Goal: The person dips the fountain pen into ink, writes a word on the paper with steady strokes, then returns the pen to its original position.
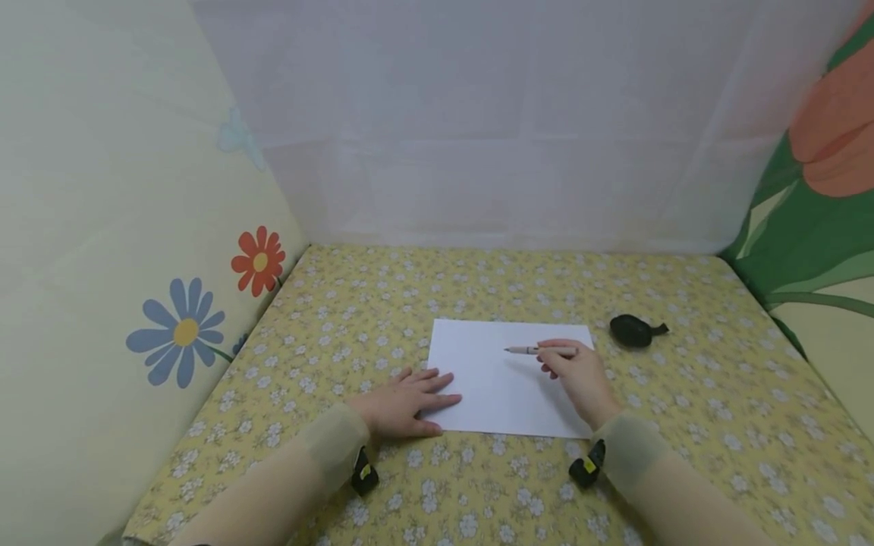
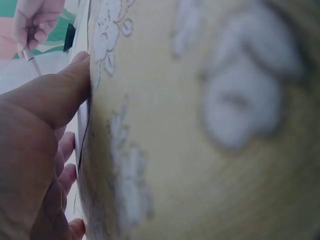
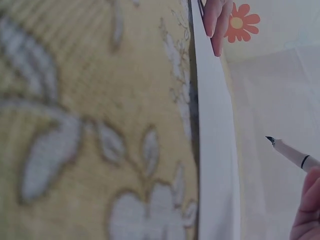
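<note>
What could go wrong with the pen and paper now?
The right hand holds the pen above the paper with its dark tip bare, so a little dip might leave a stray mark. The left hand rests only on the paper's left side, so the other side might swing or slide. And the black thing lies near the paper's far right corner; the right hand could perhaps bump it.

Pale pen (image 1: 524, 350), dark-tipped, above flat white paper (image 1: 493, 390).

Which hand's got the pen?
The right hand: it pinches the pen, tip clear of the paper. The left hand lies spread over the paper's left edge.
</note>
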The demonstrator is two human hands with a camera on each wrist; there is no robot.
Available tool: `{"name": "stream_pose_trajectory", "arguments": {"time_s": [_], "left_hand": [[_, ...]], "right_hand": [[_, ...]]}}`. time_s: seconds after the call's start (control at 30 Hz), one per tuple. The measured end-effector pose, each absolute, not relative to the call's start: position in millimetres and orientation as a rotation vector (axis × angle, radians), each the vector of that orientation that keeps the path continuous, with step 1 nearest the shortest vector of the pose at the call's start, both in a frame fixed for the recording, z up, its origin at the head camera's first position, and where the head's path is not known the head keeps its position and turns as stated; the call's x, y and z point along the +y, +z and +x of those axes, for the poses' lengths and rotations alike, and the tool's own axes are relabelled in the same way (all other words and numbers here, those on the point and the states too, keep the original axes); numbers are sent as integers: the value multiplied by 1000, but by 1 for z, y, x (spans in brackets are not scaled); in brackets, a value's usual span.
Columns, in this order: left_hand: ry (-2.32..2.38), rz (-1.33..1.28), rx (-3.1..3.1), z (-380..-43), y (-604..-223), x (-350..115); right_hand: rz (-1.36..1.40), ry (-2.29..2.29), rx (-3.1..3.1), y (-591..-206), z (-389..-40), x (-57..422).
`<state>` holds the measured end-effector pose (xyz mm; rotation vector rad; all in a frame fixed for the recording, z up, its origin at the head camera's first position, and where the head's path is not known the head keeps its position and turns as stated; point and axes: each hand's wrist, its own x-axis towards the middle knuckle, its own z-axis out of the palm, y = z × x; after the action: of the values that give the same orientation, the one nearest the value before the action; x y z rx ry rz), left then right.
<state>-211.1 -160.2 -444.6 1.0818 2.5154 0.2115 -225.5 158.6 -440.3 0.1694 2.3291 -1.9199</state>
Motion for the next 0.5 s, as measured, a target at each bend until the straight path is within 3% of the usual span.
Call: {"name": "stream_pose_trajectory", "arguments": {"time_s": [0.5], "left_hand": [[208, 1082, 2522, -213, -447, -160]], "right_hand": [[130, -1876, 2361, -450, -225, 160]]}}
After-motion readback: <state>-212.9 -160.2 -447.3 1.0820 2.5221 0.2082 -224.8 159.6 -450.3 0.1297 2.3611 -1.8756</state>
